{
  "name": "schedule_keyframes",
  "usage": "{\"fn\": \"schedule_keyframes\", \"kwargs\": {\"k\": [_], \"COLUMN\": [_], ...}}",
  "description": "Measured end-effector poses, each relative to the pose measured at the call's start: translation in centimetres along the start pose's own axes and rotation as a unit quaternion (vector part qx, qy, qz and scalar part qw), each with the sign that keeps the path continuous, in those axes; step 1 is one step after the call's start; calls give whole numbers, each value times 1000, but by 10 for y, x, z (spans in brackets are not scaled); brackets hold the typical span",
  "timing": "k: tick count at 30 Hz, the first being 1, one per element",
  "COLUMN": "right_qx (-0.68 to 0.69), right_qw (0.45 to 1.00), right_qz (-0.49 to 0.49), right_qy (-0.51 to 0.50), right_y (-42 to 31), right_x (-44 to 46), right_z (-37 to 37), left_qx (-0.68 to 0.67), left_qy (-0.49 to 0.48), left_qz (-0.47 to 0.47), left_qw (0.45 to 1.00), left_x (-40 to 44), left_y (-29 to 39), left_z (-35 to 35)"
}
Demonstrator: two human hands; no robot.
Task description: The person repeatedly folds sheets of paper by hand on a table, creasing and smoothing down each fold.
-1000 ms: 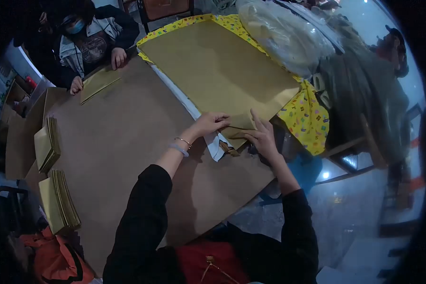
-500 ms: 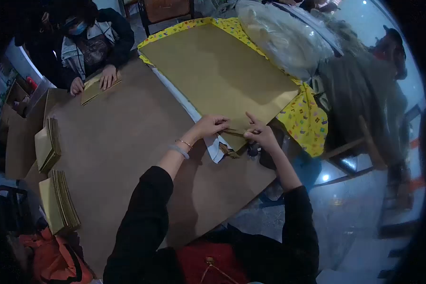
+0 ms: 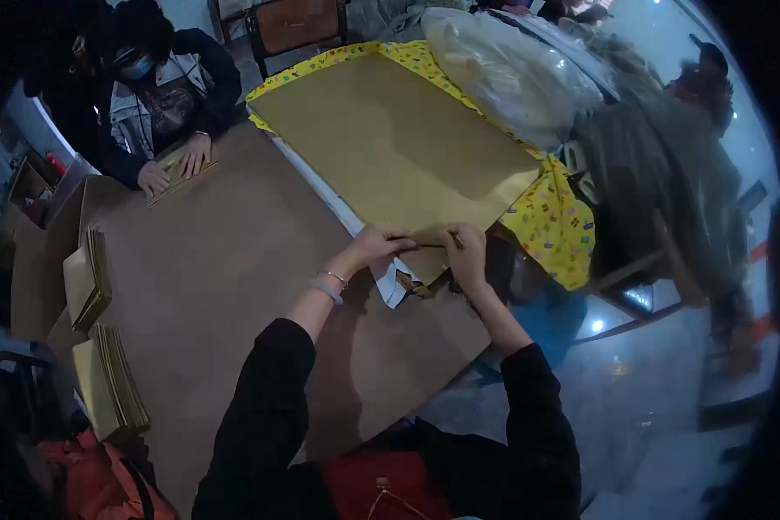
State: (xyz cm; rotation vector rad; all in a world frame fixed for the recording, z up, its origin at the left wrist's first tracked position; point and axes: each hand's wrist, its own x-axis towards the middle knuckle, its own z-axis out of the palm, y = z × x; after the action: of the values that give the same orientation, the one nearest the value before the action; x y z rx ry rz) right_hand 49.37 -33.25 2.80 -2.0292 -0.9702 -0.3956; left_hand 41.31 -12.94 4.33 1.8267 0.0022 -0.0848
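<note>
My left hand (image 3: 377, 245) and my right hand (image 3: 466, 251) are closed on either side of a small piece of folded brown paper (image 3: 428, 239). They hold it over the near corner of a large kraft paper stack (image 3: 390, 130). The fingers of both hands are pinched along the paper's edge, which shows as a dark line between them. Just below, the stack's white wrapping (image 3: 390, 286) is torn and crumpled. How many layers the hands hold cannot be made out.
Yellow printed wrapping (image 3: 553, 225) surrounds the stack on the brown table (image 3: 225, 286). Bundles of folded brown paper (image 3: 110, 381) stand at the left. Across the table a person's hands (image 3: 175, 172) press on folded paper. Plastic-wrapped goods (image 3: 511, 65) lie behind.
My right hand's raised index finger has come down, and the hand has closed on the paper. The other person's hands have shifted along their folded paper. The view has moved slightly.
</note>
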Motion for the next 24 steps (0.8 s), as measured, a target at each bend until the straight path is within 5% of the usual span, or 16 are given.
{"fn": "schedule_keyframes", "kwargs": {"k": [2,6,9,13,15,17,21,24], "right_qx": [-27,-5,8,-41,-78,-116,-143,-176], "right_qw": [992,999,998,996,992,988,980,979], "right_qz": [-48,37,-46,-82,-93,-103,-100,-50], "right_qy": [116,16,-49,12,20,28,95,87], "right_y": [2,6,10,-5,-12,-19,-25,-28], "right_x": [-3,-9,-7,-6,-3,-2,-17,-25], "right_z": [7,-4,-17,-20,-22,-28,-41,-60], "left_qx": [-18,5,-13,45,86,66,188,314], "left_qy": [9,22,-2,16,-10,-6,80,132], "left_qz": [22,30,17,72,217,156,190,329], "left_qw": [1000,999,1000,996,972,986,960,881], "left_x": [0,1,2,16,21,16,11,10], "left_y": [-5,-5,-2,-14,-15,-6,6,32], "left_z": [3,3,5,14,16,21,21,12]}}
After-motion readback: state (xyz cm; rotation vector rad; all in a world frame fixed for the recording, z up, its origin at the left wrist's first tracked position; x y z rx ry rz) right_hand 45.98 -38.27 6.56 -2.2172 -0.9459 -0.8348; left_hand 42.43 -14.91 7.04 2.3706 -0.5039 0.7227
